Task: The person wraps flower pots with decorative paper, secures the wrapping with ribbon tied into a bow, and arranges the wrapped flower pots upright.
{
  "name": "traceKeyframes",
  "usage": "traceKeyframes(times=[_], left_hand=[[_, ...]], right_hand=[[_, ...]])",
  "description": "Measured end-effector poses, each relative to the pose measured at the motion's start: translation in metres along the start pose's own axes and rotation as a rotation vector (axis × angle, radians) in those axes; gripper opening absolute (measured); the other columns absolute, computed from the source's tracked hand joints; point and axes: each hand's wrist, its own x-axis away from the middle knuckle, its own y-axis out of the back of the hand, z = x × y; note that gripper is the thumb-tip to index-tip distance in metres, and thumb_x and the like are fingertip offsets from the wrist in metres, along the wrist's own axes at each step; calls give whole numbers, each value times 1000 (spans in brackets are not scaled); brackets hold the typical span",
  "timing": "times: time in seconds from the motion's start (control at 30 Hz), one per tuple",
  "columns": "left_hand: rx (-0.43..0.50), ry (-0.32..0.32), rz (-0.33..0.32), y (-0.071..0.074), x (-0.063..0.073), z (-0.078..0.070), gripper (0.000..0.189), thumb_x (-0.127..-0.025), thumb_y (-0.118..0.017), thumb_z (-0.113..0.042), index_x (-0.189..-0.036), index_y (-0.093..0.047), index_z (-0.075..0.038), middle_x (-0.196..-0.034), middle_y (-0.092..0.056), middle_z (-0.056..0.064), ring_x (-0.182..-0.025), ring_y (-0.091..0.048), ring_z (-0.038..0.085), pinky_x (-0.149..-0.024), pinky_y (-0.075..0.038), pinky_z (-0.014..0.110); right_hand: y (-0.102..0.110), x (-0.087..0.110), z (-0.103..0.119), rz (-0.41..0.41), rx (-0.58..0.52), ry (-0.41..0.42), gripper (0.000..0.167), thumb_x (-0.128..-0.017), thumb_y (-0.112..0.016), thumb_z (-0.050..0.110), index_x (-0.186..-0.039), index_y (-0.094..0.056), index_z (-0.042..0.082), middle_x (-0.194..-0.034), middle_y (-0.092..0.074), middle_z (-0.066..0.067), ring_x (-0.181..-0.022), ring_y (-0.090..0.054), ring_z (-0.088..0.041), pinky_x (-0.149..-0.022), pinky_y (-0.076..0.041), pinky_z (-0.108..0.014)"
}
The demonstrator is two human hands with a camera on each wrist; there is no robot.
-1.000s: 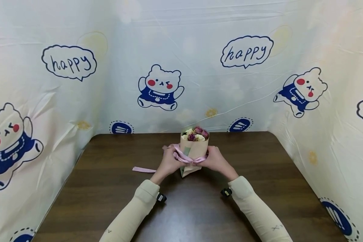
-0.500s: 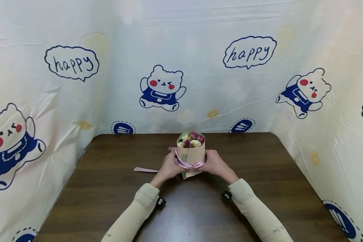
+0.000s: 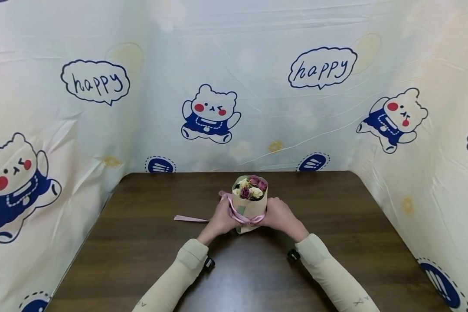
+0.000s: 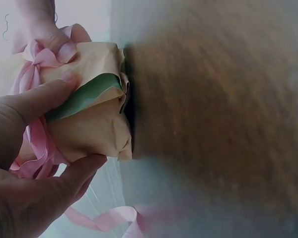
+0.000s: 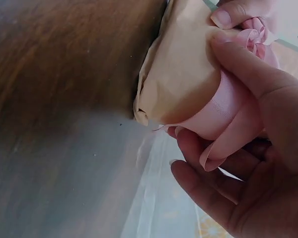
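A small bouquet of cream and purple flowers (image 3: pixel 253 187) stands nearly upright at mid-table, wrapped in brown kraft paper (image 3: pixel 253 209) with a green strip. Pink ribbon (image 3: pixel 250 220) circles the wrapper and is knotted at the front. My left hand (image 3: pixel 223 217) grips the bouquet from the left, thumb in front and fingers curled behind (image 4: pixel 84 171). From the right, my right hand (image 3: pixel 280 217) holds it with the thumb (image 5: pixel 241 57) on the paper near the knot. Its fingers curl behind the ribbon. In both wrist views the paper's lower end (image 4: pixel 120 144) is at the tabletop; contact cannot be made out.
A loose ribbon tail (image 3: pixel 190 219) trails to the left on the dark wooden table (image 3: pixel 152 260). Behind and beside the table hangs a pale printed curtain (image 3: pixel 265 108) with bears and speech bubbles.
Both hands have brought the bouquet slightly lower and nearer the person. The ribbon tail has shifted a little to the right in view. Each hand keeps its grip.
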Motion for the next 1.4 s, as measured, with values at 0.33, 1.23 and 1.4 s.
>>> traceKeyframes(times=[0.33,1.23,1.4], left_hand=[[-5,50,7,-1,1,3,78,-60,-99,-11,-126,-60,-2,-122,-63,16,-115,-59,31,-101,-50,48],[-60,-67,160,12,-7,2,60,-67,-96,-16,-115,-62,-4,-113,-66,11,-107,-58,25,-98,-48,41],[-66,58,338,42,-5,-6,49,-73,-92,-13,-109,-60,-4,-112,-68,13,-105,-65,29,-92,-54,46]], right_hand=[[-6,-2,-3,0,41,52,44,-68,-95,39,-91,-68,13,-77,-70,0,-63,-59,-9,-59,-53,-31],[-3,0,1,19,83,-67,57,-66,-92,52,-98,-69,11,-81,-72,-6,-65,-63,-17,-60,-56,-39],[4,3,-2,59,80,-97,61,-64,-94,51,-105,-71,12,-90,-74,-4,-72,-65,-15,-68,-59,-41]])
